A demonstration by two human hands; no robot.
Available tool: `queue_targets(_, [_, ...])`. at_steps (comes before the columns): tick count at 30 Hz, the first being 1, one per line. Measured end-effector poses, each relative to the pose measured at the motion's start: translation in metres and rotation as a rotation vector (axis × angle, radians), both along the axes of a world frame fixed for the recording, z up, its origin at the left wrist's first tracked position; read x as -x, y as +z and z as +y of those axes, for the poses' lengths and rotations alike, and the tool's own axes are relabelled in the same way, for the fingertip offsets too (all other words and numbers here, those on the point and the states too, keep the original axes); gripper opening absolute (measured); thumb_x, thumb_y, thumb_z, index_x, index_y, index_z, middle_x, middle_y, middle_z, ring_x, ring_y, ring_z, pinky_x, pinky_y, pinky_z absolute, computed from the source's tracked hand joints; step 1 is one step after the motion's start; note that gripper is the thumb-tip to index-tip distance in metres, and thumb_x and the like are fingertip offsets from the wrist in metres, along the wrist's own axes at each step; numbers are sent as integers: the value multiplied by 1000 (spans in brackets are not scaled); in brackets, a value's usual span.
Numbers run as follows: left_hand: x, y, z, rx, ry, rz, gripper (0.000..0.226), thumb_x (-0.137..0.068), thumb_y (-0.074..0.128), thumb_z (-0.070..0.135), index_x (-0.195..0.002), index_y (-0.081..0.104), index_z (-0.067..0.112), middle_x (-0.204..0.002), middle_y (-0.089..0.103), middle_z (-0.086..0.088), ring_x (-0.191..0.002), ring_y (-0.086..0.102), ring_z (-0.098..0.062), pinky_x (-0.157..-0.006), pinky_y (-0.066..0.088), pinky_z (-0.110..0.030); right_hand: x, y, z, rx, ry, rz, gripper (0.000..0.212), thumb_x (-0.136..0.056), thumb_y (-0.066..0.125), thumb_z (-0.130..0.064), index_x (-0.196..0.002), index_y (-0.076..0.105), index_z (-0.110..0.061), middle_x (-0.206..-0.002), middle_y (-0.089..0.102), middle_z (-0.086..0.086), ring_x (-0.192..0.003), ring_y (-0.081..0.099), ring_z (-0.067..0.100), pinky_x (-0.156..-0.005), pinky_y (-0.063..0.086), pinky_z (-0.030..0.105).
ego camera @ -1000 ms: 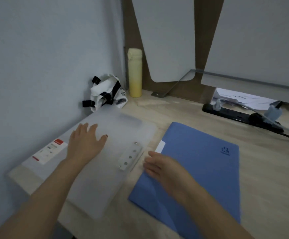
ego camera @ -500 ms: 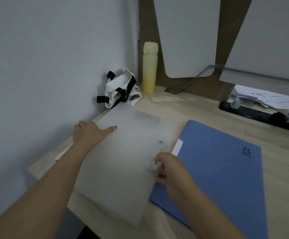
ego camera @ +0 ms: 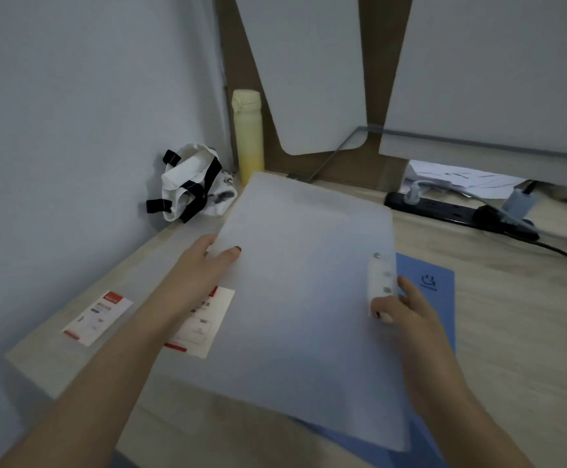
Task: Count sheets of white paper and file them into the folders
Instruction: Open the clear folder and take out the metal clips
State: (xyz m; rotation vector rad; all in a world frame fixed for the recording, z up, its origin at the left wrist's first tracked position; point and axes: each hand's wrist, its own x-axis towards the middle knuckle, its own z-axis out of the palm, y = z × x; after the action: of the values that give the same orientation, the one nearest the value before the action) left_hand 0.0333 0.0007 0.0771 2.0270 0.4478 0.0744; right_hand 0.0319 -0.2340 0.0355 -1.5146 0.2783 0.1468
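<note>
the desk (ego camera: pixel 512 332) carries everything. a frosted folder (ego camera: pixel 302 298) is held tilted just above it, its right part over a blue folder (ego camera: pixel 427 278) that lies flat on the desk. the left hand (ego camera: pixel 204 265) grips the frosted folder's left edge, thumb on top and fingers hidden beneath. the right hand (ego camera: pixel 400 309) pinches its right edge by the snap strip (ego camera: pixel 381 282). loose papers (ego camera: pixel 461 179) lie at the back right, well apart from both hands. two labels (ego camera: pixel 98 320) lie at the left, one partly under the left arm. judging by this, the work is near its start: only a folder is in hand, no sheet is in either hand, and none looks counted or filed. whether the frosted folder holds anything cannot be told. counting and filing seem all left to do.
</note>
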Motion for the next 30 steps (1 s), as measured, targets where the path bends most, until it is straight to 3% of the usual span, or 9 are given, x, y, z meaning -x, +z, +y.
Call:
queue_targets(6, [-23, -27, -107, 167, -179, -36, 35, -94, 50, 25, -128, 48, 17, -111, 63, -1, -92, 63, -17, -72, 47, -21, 16, 1, -93, 23, -226, -10, 58, -86, 50, -4, -141, 37, -17, -134, 47, 6, -122, 46, 23, -96, 34, 34])
queue_targets(10, [-24, -52, -162, 203, -289, 49, 29, -94, 49, 23, -123, 48, 21, -101, 59, 8, -84, 57, -6, -65, 43, -21, 31, -13, -141, 47, -323, 41, 55, -88, 50, -4, -140, 38, -16, -139, 45, 9, -111, 45, 20, -100, 33, 35])
queue_targets(14, [-15, -71, -184, 129, -367, 72, 45, -93, 52, 23, -135, 37, 21, -131, 38, 8, -125, 36, -10, -99, 31, -22, 43, -11, -161, 31, -298, 25, 50, -90, 51, -8, -138, 41, -16, -140, 46, 3, -118, 47, 19, -93, 33, 27])
queue_targets(16, [-11, -73, -183, 35, -395, 99, 65, -92, 53, 32, -147, 20, 21, -151, 17, 6, -142, 16, -13, -116, 20, -32, 41, 2, -164, -6, -271, 6, 36, -90, 51, -11, -125, 51, -22, -114, 62, -3, -95, 60, 12, -78, 42, 20])
queue_targets(19, [-8, -59, -175, 192, -472, 207, 75, -88, 54, 46, -149, 14, 29, -156, 13, 12, -144, 16, -12, -115, 19, -34, 34, 22, -175, -238, -196, -98, 37, -79, 62, -28, -116, 55, -27, -86, 76, 0, -75, 73, 17, -59, 59, 31])
queue_targets(21, [-11, -41, -166, 331, -494, 241, 70, -80, 55, 61, -142, 32, 38, -148, 32, 17, -135, 34, -9, -108, 28, -32, 24, 36, -171, -284, -78, -189, 45, -61, 68, -44, -104, 62, -34, -105, 74, -4, -92, 71, 16, -63, 60, 30])
queue_targets(24, [-22, -6, -155, 482, -505, 206, 36, -80, 46, 60, -108, 56, 40, -121, 55, 17, -113, 50, -7, -98, 43, -34, 2, 53, -138, -251, -1, -262, 24, -84, 56, -35, -105, 66, -38, -114, 69, -13, -88, 70, 3, -63, 57, 21])
queue_targets(27, [-37, 32, -136, 576, -537, 200, 78, -68, 48, 69, -131, 50, 22, -137, 52, -3, -125, 50, -19, -94, 50, -46, -3, 59, -92, -84, 121, -375, 32, -86, 52, -47, -115, 46, -60, -107, 62, -37, -97, 63, -10, -72, 53, 13])
queue_targets(30, [-40, 71, -116, 554, -668, 154, 83, -73, 45, 75, -136, 47, 20, -135, 56, -6, -124, 54, -21, -94, 51, -46, 4, 54, -43, -3, 315, -458, 41, -92, 43, -42, -118, 25, -67, -115, 40, -51, -111, 42, -26, -93, 40, 3])
